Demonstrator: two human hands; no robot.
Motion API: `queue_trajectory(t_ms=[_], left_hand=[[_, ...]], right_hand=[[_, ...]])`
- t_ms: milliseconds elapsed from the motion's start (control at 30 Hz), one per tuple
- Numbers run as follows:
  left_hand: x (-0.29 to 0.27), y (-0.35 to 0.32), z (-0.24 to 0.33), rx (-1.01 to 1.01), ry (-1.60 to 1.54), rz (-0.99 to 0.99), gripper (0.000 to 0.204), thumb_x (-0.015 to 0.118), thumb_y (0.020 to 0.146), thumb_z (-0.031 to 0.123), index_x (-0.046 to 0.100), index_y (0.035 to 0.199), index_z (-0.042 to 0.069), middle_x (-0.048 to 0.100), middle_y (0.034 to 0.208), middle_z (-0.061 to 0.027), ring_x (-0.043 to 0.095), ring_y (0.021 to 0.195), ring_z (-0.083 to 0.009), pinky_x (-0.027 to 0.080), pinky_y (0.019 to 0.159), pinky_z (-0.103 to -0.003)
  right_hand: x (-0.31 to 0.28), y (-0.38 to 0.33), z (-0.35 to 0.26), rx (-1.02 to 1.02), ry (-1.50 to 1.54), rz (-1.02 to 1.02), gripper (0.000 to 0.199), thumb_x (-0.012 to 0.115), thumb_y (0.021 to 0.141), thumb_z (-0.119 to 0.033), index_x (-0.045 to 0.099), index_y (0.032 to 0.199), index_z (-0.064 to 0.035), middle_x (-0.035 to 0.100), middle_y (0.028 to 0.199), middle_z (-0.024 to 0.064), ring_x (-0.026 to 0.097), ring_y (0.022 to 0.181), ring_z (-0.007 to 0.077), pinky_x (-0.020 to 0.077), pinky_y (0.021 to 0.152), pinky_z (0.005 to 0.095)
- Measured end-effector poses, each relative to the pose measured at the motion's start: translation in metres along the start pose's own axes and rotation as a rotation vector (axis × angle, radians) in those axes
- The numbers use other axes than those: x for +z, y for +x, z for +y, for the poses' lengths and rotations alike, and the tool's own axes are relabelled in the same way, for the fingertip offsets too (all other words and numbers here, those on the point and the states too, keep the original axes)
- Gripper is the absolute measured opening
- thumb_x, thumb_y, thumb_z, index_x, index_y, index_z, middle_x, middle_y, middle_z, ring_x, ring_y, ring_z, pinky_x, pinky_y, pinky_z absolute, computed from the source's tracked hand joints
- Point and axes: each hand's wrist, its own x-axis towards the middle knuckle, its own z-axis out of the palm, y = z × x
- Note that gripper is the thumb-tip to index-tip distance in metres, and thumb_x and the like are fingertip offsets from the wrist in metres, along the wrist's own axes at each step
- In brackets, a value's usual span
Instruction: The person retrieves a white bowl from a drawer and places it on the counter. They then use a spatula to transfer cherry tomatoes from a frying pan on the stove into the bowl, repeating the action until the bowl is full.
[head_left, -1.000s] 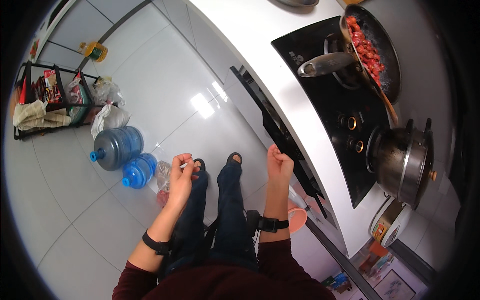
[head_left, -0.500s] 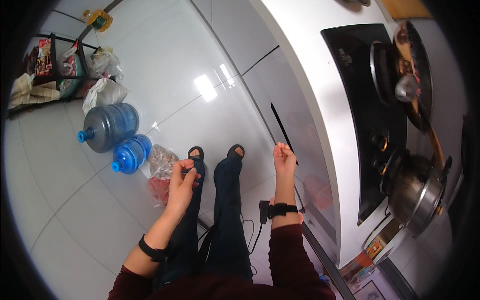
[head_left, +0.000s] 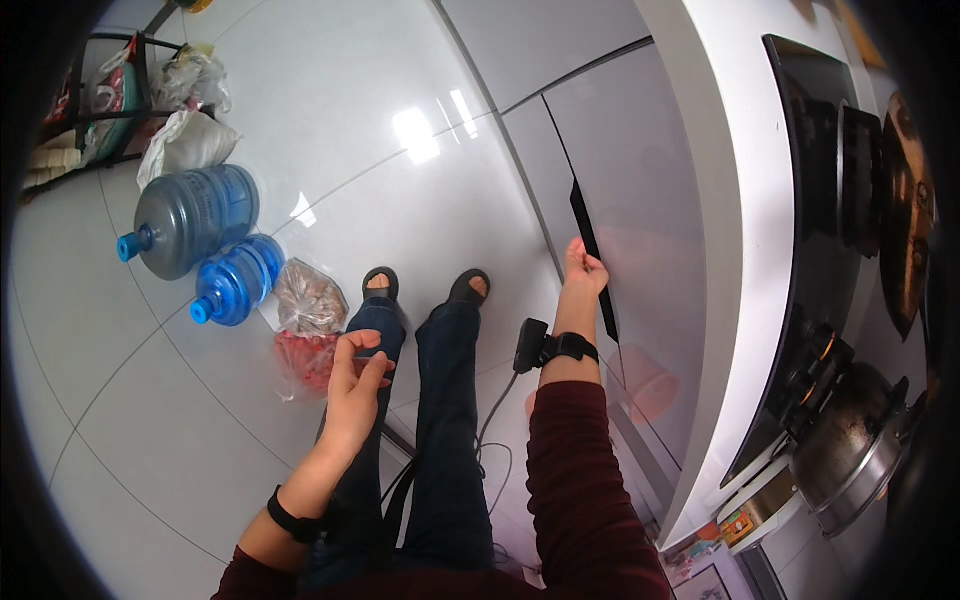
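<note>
My left hand (head_left: 352, 395) hangs in front of my left leg, fingers loosely bent and the thumb apart from them. I make out nothing held in it. Beneath and beyond it on the floor lie a clear bag of red items (head_left: 306, 362) and a clear bag of brownish items (head_left: 310, 298). My right hand (head_left: 584, 274) is beside the long black handle recess (head_left: 592, 250) of a glossy grey cabinet front (head_left: 650, 220). Its fingers are slightly curled, the thumb is apart, and nothing shows in it. Whether it touches the cabinet I cannot tell.
A large water jug (head_left: 200, 220) and a smaller blue one (head_left: 238, 280) lie left. Behind them stands a black rack (head_left: 140, 75) with bags. On the right, a white counter (head_left: 735, 120) carries a black stove (head_left: 800, 260), a wok (head_left: 905, 220) and a metal pot (head_left: 850, 450).
My right hand has moved up toward the cabinet's handle recess. My left hand is slightly lower. The view has shifted, with the stove farther right and the jugs farther left.
</note>
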Motion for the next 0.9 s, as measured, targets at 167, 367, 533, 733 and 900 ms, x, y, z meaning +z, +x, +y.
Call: queue_trajectory(t_ms=[167,367,533,733,900], left_hand=[[-0.018,0.001,-0.001,0.023,0.035,0.038,0.025,0.050,0.097,0.013,0.049,0.121,0.008,0.055,0.111,-0.0040,0.058,0.092,-0.0133,0.045,0.075,-0.026],[-0.040,0.009,-0.008,-0.023,0.022,0.087,0.026,0.053,0.095,0.011,0.050,0.120,0.007,0.053,0.114,-0.0042,0.058,0.090,-0.0125,0.047,0.073,-0.027],[-0.025,0.013,-0.006,-0.025,0.009,0.078,0.024,0.052,0.095,0.012,0.050,0.119,0.008,0.053,0.112,-0.0037,0.058,0.090,-0.0126,0.046,0.073,-0.026],[-0.006,0.017,0.004,-0.022,-0.021,0.057,0.026,0.055,0.095,0.010,0.049,0.120,0.007,0.053,0.113,-0.0037,0.059,0.089,-0.0123,0.047,0.072,-0.026],[-0.011,0.020,0.000,-0.007,-0.030,0.067,0.025,0.055,0.095,0.011,0.049,0.119,0.006,0.053,0.111,-0.0028,0.059,0.089,-0.0119,0.047,0.072,-0.025]], right_hand=[[-0.008,0.006,0.000,-0.024,0.044,-0.077,0.050,0.035,0.065,0.014,0.058,0.108,0.0013,0.062,0.111,0.0170,0.061,0.106,0.0354,0.0467,0.093,0.0546],[-0.035,0.004,0.001,-0.008,-0.017,-0.147,0.051,0.038,0.064,0.014,0.055,0.112,0.0075,0.059,0.113,0.0216,0.059,0.106,0.0383,0.0469,0.095,0.0554],[-0.060,0.004,0.014,0.014,-0.140,-0.074,0.042,0.041,0.064,0.012,0.054,0.104,0.0142,0.059,0.105,0.0250,0.060,0.100,0.0394,0.0486,0.094,0.0528],[-0.106,-0.021,0.044,0.059,-0.247,0.027,0.020,0.045,0.060,0.008,0.051,0.078,0.0129,0.057,0.096,0.0287,0.061,0.090,0.0412,0.0537,0.088,0.0509],[-0.128,-0.049,0.064,0.176,-0.226,0.282,0.033,0.043,0.069,0.008,0.049,0.100,0.0153,0.055,0.103,0.0264,0.057,0.098,0.0411,0.0511,0.089,0.0531]])
